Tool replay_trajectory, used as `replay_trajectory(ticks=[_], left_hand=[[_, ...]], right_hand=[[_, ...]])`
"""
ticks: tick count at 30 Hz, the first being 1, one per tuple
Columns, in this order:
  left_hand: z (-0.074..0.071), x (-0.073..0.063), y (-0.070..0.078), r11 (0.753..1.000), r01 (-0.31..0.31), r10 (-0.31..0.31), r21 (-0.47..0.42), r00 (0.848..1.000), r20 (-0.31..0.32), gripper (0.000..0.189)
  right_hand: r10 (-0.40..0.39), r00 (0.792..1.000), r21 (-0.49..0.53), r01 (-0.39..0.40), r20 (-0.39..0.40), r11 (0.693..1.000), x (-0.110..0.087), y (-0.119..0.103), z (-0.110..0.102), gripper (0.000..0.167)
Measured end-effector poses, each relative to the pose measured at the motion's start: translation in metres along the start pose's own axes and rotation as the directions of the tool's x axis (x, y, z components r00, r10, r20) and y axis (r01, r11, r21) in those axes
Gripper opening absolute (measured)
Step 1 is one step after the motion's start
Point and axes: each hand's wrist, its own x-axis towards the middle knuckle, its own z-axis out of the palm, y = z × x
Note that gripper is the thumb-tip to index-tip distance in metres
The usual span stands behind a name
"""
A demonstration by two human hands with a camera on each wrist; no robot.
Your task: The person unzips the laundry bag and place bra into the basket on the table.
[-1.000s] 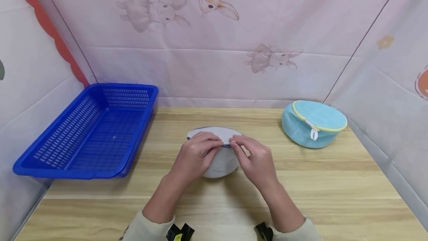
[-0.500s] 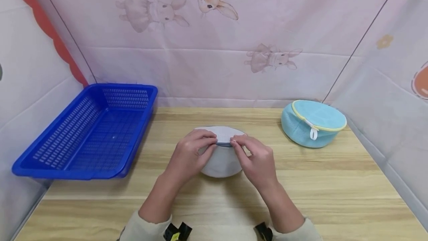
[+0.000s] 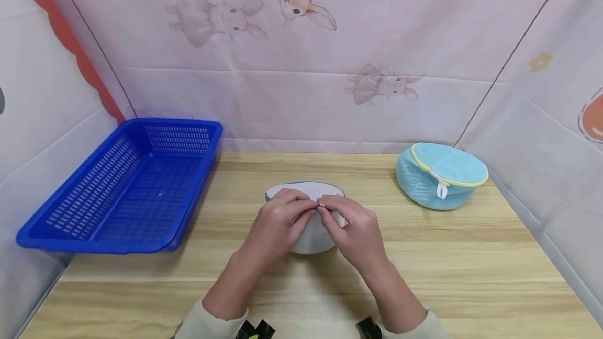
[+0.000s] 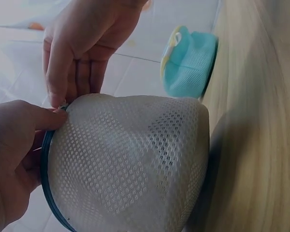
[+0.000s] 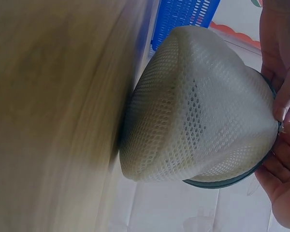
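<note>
A whitish mesh laundry bag (image 3: pixel 313 239) with a dark teal zipper rim (image 4: pixel 47 186) stands on the table between both hands. My left hand (image 3: pixel 277 224) pinches the rim at its near side with thumb and forefinger. Right beside it, the thumb and forefinger of my right hand (image 3: pixel 355 229) pinch the zipper's small pull, of which a light speck shows. The fingertips of the two hands meet there. In the right wrist view the mesh side of the bag bulges and is creased. The hands cover part of the rim in the head view.
A blue plastic basket (image 3: pixel 218 135) stands at the left of the wooden table (image 3: pixel 447 266). At the back right sits a light-blue mesh bag (image 3: pixel 438 192) with yellow trim and a white tab. A pink curtain with rabbits (image 3: pixel 282 103) hangs behind.
My left hand shifts slightly left, then back right until its fingertips meet the right hand's. The right hand moves slightly left. The bag shifts right, then back left.
</note>
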Motion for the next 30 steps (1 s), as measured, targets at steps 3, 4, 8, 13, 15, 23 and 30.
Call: replay_trajectory(ticks=[3, 4, 8, 13, 15, 23, 30], left_hand=[[-0.001, 0.0, -0.001, 1.0, 0.0, 0.0, -0.007, 1.0, 0.006, 0.012], [-0.001, 0.0, -0.002, 1.0, 0.001, -0.001, -0.01, 1.0, 0.009, 0.012], [-0.003, 0.0, -0.002, 1.0, 0.012, -0.012, -0.008, 1.0, 0.026, 0.012], [-0.006, -0.001, -0.004, 0.999, 0.032, -0.032, -0.008, 0.999, 0.029, 0.011], [-0.008, 0.0, -0.005, 0.999, 0.043, -0.042, -0.012, 0.999, 0.027, 0.011], [-0.013, 0.001, -0.009, 0.996, 0.09, -0.089, -0.026, 0.996, 0.027, 0.012], [-0.014, 0.0, -0.012, 0.994, 0.107, -0.107, -0.018, 0.994, 0.02, 0.014]], right_hand=[[0.002, 1.0, -0.006, -0.002, 0.001, 1.0, 0.0, 0.001, 0.0, 0.011], [-0.001, 1.0, -0.014, 0.001, -0.003, 1.0, 0.0, 0.002, 0.0, 0.01], [0.008, 1.0, -0.035, -0.009, -0.028, 0.999, 0.0, 0.003, 0.001, 0.006], [0.034, 0.998, -0.042, -0.036, -0.051, 0.998, -0.001, 0.003, -0.001, 0.007], [0.04, 0.997, -0.042, -0.043, -0.062, 0.998, 0.0, 0.004, -0.002, 0.007], [0.04, 0.994, -0.044, -0.045, -0.106, 0.998, 0.001, 0.008, -0.006, 0.008], [0.03, 0.995, -0.046, -0.034, -0.098, 0.998, 0.001, 0.006, -0.005, 0.006]])
